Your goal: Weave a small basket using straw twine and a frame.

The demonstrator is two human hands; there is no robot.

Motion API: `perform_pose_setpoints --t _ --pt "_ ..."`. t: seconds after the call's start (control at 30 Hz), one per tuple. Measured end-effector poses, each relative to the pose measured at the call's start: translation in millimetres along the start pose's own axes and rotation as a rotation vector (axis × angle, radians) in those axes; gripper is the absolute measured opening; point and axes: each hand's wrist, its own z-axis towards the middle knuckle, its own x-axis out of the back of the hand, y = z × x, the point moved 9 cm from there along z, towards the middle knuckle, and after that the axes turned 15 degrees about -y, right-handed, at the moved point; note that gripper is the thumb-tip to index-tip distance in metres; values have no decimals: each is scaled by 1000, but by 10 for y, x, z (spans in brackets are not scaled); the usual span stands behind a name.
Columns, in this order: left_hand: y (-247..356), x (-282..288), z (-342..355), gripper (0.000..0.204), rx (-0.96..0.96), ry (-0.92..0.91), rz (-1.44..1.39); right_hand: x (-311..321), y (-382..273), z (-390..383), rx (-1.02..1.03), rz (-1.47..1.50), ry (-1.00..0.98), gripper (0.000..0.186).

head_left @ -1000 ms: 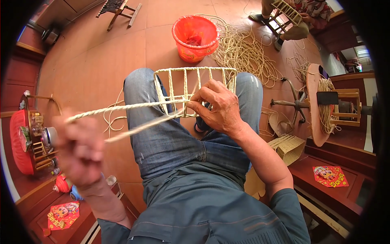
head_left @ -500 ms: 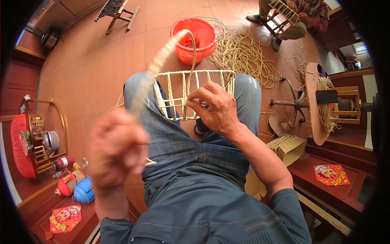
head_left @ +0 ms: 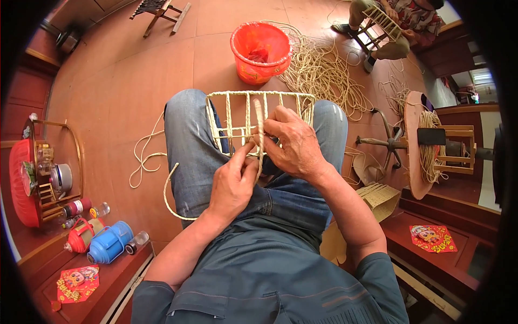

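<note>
A small frame [head_left: 226, 95] wrapped in pale twisted cord, with several cord strands across it, lies between my jeans-clad knees. My right hand [head_left: 294, 143] is closed on the cord [head_left: 260, 129] near the middle of the frame's near bar. Just below and to the left, my left hand [head_left: 232, 189] pinches at the same cord, its index fingertip reaching up beside the bar; the exact grip is partly hidden. A loose length of cord trails over my left thigh and onto the floor.
A red bucket [head_left: 259, 73] stands ahead beside heaped cord [head_left: 329, 75]. Another person [head_left: 394, 46] sits upper right with a framed stool. A round board [head_left: 415, 183] with wound cord is at right; flasks [head_left: 110, 243] and jars lie at left, a folding stool [head_left: 162, 16] upper left.
My left hand has swung in from the far left to beside my right hand, and the long loop it was drawing is now pulled short at the frame. My right hand stays near the bar.
</note>
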Motion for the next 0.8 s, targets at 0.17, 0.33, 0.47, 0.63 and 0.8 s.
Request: perform_pose_setpoints --t 0.17,0.33,0.47,0.63,0.8 --pt "59 -42 100 34 29 52 129 -17 45 30 -26 44 -47 16" --pt "-189 -16 88 19 82 67 -250 -15 41 19 -7 5 -38 19" --pt "-101 53 66 16 -45 56 -251 -1 17 -5 4 18 -2 18" --pt "-45 151 -113 26 110 -200 -857 -29 1 -28 -33 10 16 16" --pt "382 837 -362 25 -99 -82 -832 23 -57 -53 57 0 160 20"
